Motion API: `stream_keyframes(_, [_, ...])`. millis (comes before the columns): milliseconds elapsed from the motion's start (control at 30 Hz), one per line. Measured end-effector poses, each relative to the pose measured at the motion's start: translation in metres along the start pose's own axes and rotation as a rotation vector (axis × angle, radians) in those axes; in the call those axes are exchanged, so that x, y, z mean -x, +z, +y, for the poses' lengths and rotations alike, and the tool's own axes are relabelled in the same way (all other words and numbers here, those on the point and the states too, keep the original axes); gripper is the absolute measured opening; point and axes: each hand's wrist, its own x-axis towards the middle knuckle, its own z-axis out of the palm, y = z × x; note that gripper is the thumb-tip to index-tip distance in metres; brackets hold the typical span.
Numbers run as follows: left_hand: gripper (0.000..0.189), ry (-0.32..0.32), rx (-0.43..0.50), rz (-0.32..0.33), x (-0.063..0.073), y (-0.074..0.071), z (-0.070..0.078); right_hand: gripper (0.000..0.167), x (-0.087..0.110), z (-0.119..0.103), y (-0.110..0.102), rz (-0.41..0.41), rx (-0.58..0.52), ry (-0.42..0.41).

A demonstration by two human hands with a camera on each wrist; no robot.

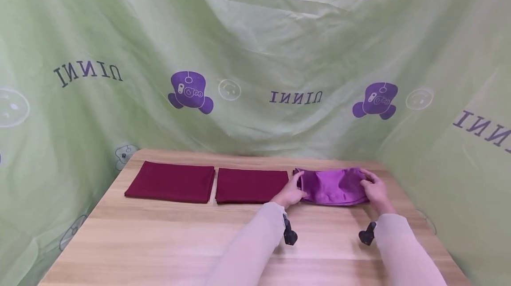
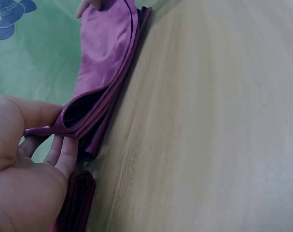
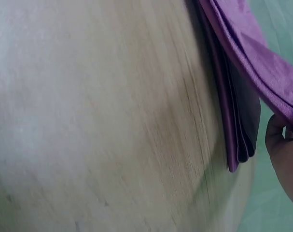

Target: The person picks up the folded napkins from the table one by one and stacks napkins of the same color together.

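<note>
A shiny purple folded cloth (image 1: 331, 186) lies at the right end of the row on the table, between both hands. My left hand (image 1: 290, 193) pinches its left end, thumb on one side and fingers on the other; in the left wrist view the layers of the purple cloth (image 2: 105, 53) gape into a loop beside the thumb. At the opposite end my right hand (image 1: 377, 192) grips the edge, partly cut off in the right wrist view. Darker purple folded layers (image 3: 233, 121) rest on the table beneath the raised part; whether they belong to the same cloth I cannot tell.
Two maroon folded cloths lie flat to the left, one at the far left (image 1: 171, 182) and one in the middle (image 1: 251, 186), close to my left hand. The wooden table (image 1: 159, 241) ends at a green printed curtain (image 1: 247, 122) behind and at both sides.
</note>
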Motion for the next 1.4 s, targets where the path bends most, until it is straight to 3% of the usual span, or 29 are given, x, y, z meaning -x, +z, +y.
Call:
stream_keyframes(200, [0.080,0.023,-0.028,0.023,-0.001,0.003,-0.001,0.048,0.001,0.007,-0.001,-0.001,0.099,-0.017])
stream_keyframes(333, [0.081,0.031,-0.046,0.026,-0.002,0.004,0.000,0.044,0.000,0.009,-0.002,0.013,0.223,-0.051])
stream_keyframes(433, [0.080,0.029,-0.077,0.039,-0.002,0.005,-0.001,0.044,0.001,0.013,-0.004,-0.025,0.307,-0.064])
stream_keyframes(633, [0.079,-0.020,-0.132,0.051,-0.004,0.006,-0.005,0.056,0.003,0.016,-0.013,-0.175,0.339,-0.017])
stream_keyframes(767, [0.077,-0.022,-0.159,0.059,-0.003,0.007,-0.003,0.061,0.004,0.014,-0.015,-0.193,0.350,0.015])
stream_keyframes(867, [0.071,-0.010,-0.178,0.061,-0.001,0.003,-0.001,0.062,0.003,0.011,-0.013,-0.152,0.397,-0.001])
stream_keyframes(1067, [0.059,0.058,-0.187,0.055,0.002,-0.020,-0.003,0.057,0.002,-0.005,0.005,-0.061,0.554,-0.115])
stream_keyframes(1400, [0.053,0.115,-0.264,0.090,0.023,-0.080,-0.001,0.052,0.022,-0.039,0.082,-0.110,0.375,-0.179])
